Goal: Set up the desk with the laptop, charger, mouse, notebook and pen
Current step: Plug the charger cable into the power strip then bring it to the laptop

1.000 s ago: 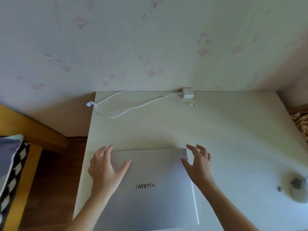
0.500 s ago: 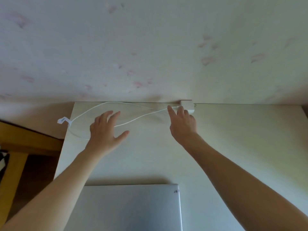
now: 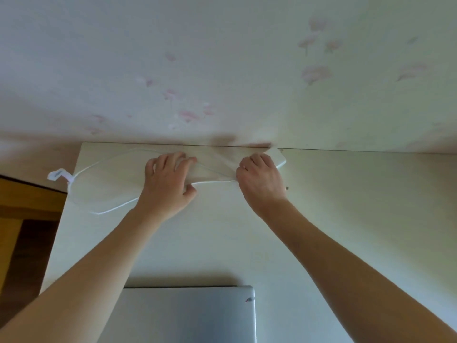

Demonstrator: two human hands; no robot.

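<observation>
A closed silver laptop (image 3: 188, 315) lies at the near edge of the white desk (image 3: 346, 219). At the far edge, against the wall, sits the white charger block (image 3: 279, 158). Its white cable (image 3: 106, 210) loops across the desk's far left, and a tagged end (image 3: 57, 175) hangs over the left edge. My right hand (image 3: 259, 181) is closed on the charger block, with the cable running out from under its fingers. My left hand (image 3: 168, 184) rests on the cable's middle with curled fingers. No mouse, notebook or pen is in view.
A pale wall with faint pink flower marks (image 3: 188, 115) rises right behind the desk. Left of the desk are a wooden frame (image 3: 27, 201) and dark wooden floor (image 3: 29, 256). A tiny dark object (image 3: 287, 187) lies on the desk beside my right hand.
Both hands left the laptop and reached to the desk's far edge. My right hand closed on the charger block; my left hand came down onto the cable. The view tilted up.
</observation>
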